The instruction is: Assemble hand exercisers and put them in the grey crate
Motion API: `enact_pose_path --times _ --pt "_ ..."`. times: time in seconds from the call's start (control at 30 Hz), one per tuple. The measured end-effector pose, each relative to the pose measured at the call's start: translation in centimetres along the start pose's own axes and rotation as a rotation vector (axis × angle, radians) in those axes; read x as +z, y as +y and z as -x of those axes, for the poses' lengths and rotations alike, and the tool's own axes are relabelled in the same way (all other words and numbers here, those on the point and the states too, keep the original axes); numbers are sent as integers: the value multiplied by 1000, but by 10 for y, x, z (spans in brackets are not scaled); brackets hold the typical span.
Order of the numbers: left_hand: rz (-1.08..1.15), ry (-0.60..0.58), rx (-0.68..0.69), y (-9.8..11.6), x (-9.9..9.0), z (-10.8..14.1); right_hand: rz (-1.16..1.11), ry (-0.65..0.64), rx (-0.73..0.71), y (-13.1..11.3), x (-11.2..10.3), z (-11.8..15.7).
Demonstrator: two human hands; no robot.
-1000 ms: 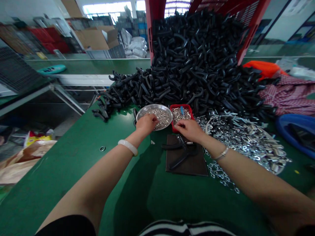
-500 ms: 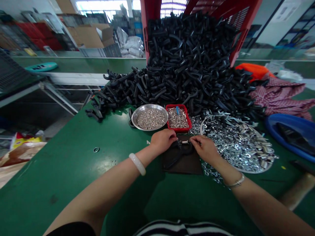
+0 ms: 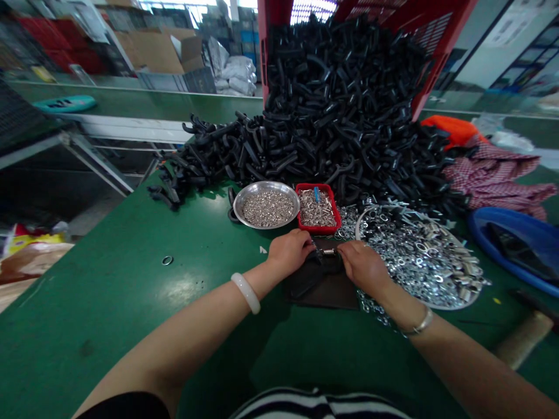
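A black curved part (image 3: 307, 278) lies on a dark mat (image 3: 336, 293) in front of me. My left hand (image 3: 292, 252) is closed on the upper left end of this part, beside a small metal piece. A small silver spring (image 3: 328, 252) sits between my two hands. My right hand (image 3: 363, 262) is closed at the right end of the spring and the right side of the black part; its fingertips hide exactly what they pinch. Just beyond the hands stand a metal bowl of small pieces (image 3: 266, 226) and a red tray of pins (image 3: 319, 230).
Black parts (image 3: 340, 116) pile out of a tilted red crate (image 3: 263, 52). Right of my hand is a round tray of metal fittings (image 3: 437, 262). A hammer (image 3: 524, 340) and a blue tray (image 3: 480, 224) lie farther right; a metal ring (image 3: 167, 261) lies left.
The camera view has shifted slightly. My right fingers have curled in more over the right side of the black part, while my left hand keeps its place.
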State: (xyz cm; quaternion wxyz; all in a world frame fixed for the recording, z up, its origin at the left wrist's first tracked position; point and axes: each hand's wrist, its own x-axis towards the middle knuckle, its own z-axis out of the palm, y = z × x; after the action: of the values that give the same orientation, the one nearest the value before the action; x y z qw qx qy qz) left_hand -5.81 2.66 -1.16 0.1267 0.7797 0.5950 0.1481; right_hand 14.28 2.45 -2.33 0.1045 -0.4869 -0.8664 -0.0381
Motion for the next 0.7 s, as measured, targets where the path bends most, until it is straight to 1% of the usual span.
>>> enact_pose_path --times 0.1,0.17,0.23,0.3,0.37,0.4,0.47,0.53,0.6,0.63,0.7 --pt "-40 18 -1 1 0 2 153 -90 -40 -5 -7 -3" --pt "-23 31 -5 0 0 3 148 -131 -65 -2 -10 -4" --pt "53 56 -6 -1 0 3 68 -130 -89 5 -12 -5" --pt "230 81 -33 -1 -1 1 -64 -49 -71 9 -13 -7" --pt "538 64 -116 2 -4 -2 -257 99 -14 5 -15 -10" --pt "724 25 -183 5 -7 -3 -366 175 9 -1 -16 -13" --pt "1073 -97 -336 11 -14 -5 -577 304 33 -15 -18 -20" --pt "1317 -207 -465 15 -21 -5 -731 404 46 -31 -18 -27" --pt "1462 -288 -529 14 -27 -4 -829 470 56 -41 -18 -33" --pt "1508 -322 -538 13 -28 -3 -863 478 53 -44 -18 -35" --pt "1555 -389 -534 9 -29 -2 -911 448 27 -45 -17 -38"
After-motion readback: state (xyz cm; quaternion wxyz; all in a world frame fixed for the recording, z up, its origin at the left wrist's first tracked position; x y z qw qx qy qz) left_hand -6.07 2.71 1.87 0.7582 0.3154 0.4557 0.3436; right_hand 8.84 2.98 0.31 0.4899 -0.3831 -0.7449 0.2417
